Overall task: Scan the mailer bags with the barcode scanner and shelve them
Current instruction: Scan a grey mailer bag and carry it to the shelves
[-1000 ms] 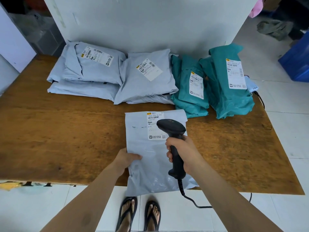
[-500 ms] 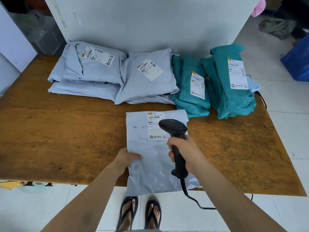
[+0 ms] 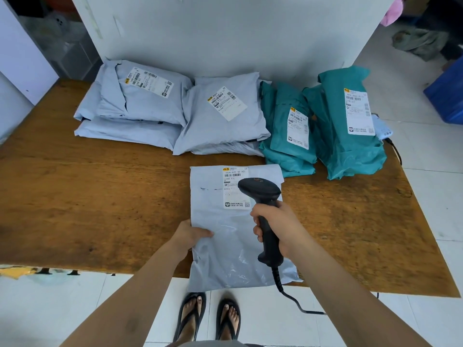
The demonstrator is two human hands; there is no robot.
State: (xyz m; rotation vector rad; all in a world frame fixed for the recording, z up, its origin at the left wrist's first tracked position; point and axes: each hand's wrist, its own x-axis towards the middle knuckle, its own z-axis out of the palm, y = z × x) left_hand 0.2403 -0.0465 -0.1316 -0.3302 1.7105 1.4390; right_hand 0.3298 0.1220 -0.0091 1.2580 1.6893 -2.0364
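Observation:
A flat grey mailer bag (image 3: 225, 236) lies on the wooden table (image 3: 100, 201), its near end hanging over the front edge. My left hand (image 3: 191, 235) pinches its left edge. My right hand (image 3: 280, 226) grips the handle of a black corded barcode scanner (image 3: 260, 194), whose head hovers over the bag's white shipping label (image 3: 234, 186) and hides the label's right part. Behind lie two piles of grey mailer bags (image 3: 140, 106) (image 3: 223, 121) and two piles of teal mailer bags (image 3: 288, 131) (image 3: 348, 123), labels up.
A white wall panel (image 3: 225, 33) stands right behind the piles. The scanner cable (image 3: 293, 299) hangs off the table's front edge above the tiled floor and my sandalled feet (image 3: 208, 319). A blue crate (image 3: 446, 96) sits on the floor at the right.
Hardly any: the scanner and both hands keep their places over the grey bag; only the view has shifted slightly.

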